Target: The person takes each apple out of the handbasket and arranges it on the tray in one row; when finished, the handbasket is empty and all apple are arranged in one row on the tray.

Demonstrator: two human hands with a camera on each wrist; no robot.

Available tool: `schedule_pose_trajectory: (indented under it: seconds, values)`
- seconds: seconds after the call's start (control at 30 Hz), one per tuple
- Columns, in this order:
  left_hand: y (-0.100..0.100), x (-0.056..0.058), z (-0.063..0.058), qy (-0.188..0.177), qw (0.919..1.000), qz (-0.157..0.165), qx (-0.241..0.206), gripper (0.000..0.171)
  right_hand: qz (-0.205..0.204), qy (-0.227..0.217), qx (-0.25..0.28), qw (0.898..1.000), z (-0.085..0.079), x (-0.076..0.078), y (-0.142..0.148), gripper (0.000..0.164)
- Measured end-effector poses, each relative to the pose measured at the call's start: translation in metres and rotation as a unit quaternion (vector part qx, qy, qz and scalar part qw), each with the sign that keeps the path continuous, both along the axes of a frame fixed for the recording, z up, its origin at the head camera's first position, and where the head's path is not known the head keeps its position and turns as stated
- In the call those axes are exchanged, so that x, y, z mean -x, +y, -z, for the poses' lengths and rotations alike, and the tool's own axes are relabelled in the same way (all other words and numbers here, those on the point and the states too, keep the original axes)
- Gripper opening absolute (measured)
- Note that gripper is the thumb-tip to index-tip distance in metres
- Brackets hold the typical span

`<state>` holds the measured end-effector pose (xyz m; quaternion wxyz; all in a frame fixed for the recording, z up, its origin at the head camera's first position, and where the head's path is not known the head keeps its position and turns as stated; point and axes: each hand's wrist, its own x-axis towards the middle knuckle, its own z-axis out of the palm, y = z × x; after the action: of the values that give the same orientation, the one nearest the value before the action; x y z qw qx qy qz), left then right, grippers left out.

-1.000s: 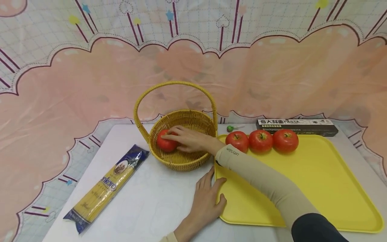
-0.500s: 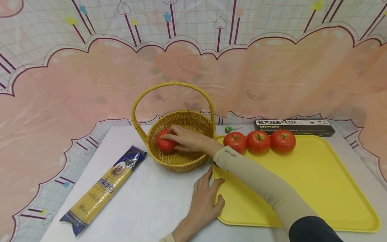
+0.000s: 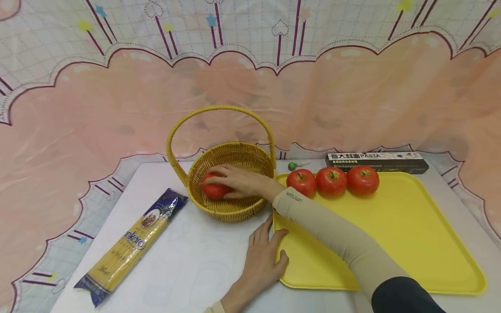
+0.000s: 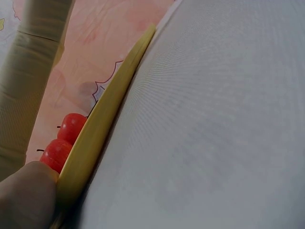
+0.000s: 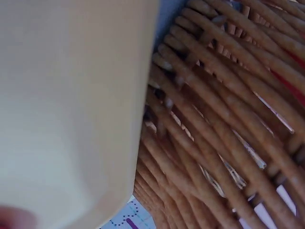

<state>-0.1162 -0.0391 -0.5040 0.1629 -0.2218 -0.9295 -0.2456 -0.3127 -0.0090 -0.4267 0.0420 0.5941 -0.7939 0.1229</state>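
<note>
My right hand reaches into the yellow wicker basket, its fingers draped over a red apple at the basket's left side. The thumb lies against the apple's near side. My left hand rests at the left edge of the yellow tray, some fingers on the table and the thumb over the rim. Three red apples stand in a row at the tray's back left. In the right wrist view, the basket weave fills the right half.
A pack of spaghetti lies slanted on the table at left. Behind the tray are a black pasta box and a small green lollipop. The basket's tall handle arches above it. A patterned cloth hangs behind.
The right hand's fingers have shifted farther over the apple in the basket and lie flatter on it. The left hand stays at the tray edge. The whole head view has drifted slightly.
</note>
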Motion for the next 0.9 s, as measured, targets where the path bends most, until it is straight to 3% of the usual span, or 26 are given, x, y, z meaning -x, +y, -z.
schedule_pose_trajectory:
  seconds: [0.43, 0.9]
  values:
    - [-0.0008, 0.0005, 0.0002, -0.004, 0.9999, 0.004, -0.013, 0.041, -0.001, -0.014, -0.021, 1.000, 0.0001, -0.0011, 0.0006, 0.062]
    - [-0.0013, -0.0002, -0.0011, -0.014, 0.9998, 0.005, -0.014, 0.042, 0.034, -0.053, 0.021, 0.998, -0.0010, -0.0022, 0.0021, 0.061]
